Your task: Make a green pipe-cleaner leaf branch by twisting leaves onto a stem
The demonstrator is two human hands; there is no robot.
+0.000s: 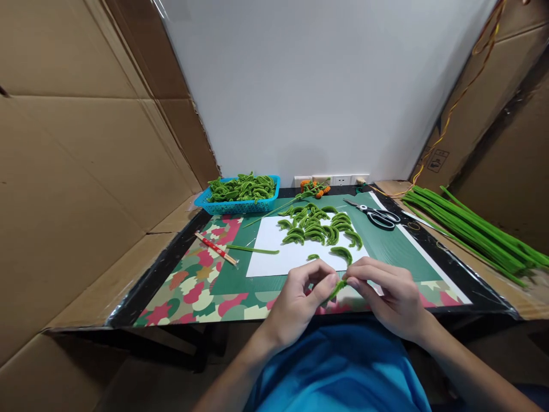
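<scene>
Near the table's front edge, my left hand point(302, 297) pinches a short fuzzy green piece point(337, 289) between thumb and fingers. My right hand point(388, 292) closes on the upper end of that same piece. Just beyond my fingertips, a curved green piece point(343, 254) lies on the white sheet point(263, 260), with a smaller one point(313, 257) to its left. Several curved green pieces point(315, 229) are spread over the sheet's far half. A straight green stem point(253, 249) rests across the sheet's left edge.
A blue basket point(240, 207) heaped with green pieces stands at the back left. Red-wrapped chopsticks point(217, 248) lie left of the sheet. Black-handled scissors point(381, 218) and a bundle of long green stems point(476, 232) are on the right. Orange flowers point(315, 187) lie by the wall.
</scene>
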